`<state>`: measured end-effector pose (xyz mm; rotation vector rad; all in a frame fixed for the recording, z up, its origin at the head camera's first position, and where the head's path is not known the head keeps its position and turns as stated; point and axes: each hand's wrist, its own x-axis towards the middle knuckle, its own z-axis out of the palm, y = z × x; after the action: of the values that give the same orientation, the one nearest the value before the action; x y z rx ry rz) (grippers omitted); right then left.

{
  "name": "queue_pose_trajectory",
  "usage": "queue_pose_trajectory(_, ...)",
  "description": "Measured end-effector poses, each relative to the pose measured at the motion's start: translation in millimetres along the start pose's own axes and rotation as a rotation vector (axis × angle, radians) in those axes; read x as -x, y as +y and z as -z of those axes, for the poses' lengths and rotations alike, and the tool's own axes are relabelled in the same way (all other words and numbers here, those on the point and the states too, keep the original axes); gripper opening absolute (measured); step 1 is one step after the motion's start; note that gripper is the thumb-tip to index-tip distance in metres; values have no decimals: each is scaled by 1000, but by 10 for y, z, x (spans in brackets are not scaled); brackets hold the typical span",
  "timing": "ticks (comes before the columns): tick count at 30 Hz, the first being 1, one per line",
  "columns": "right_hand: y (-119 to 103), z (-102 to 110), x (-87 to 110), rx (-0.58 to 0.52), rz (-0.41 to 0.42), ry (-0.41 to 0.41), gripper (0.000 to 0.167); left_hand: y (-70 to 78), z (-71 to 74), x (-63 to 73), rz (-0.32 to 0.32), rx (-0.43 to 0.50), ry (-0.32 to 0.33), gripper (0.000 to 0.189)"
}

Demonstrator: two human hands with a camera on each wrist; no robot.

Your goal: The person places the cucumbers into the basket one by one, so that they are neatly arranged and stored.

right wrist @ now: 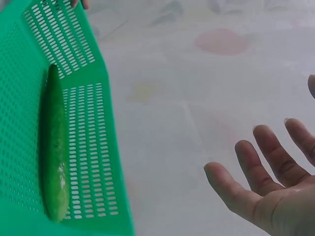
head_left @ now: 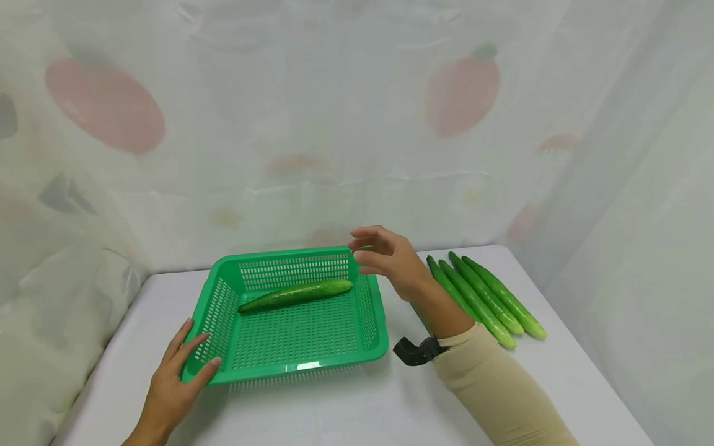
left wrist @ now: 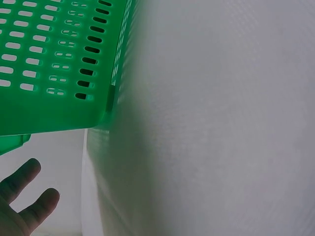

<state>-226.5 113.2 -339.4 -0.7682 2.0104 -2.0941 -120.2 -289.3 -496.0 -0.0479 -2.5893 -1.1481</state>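
In the head view a green plastic basket (head_left: 301,367) with slotted walls stands on the white table. One long green cucumber (head_left: 298,294) lies inside it near the back wall, also seen as a cucumber (right wrist: 56,147) in the right wrist view. My left hand (head_left: 173,385) rests at the basket's front left corner, fingers spread and fairly straight, thumb on the rim. Above the back right corner hovers my right hand (head_left: 393,257), holding nothing, its fingers loosely bent and apart. Several more cucumbers (head_left: 485,297) lie side by side right of the basket, partly hidden by my right forearm.
The white table (head_left: 563,384) extends around the basket. Pale sheeting with faded fruit prints (head_left: 334,124) rises behind the table and along both sides. A black band with a camera mount (head_left: 415,352) sits on the right wrist.
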Motion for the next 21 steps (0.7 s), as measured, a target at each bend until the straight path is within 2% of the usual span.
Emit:
queue_pose_trajectory(7, -28, 168, 242, 113, 66, 67, 40, -2, -24, 17, -16, 13, 4, 55)
queue_pose_trajectory(14, -145, 331, 451, 160, 110, 144, 37, 0, -39, 2, -47, 3, 28, 53)
queue_pose_trajectory(21, -129, 502, 609, 171, 113, 217, 34, 21, -13, 3, -47, 16, 45, 52)
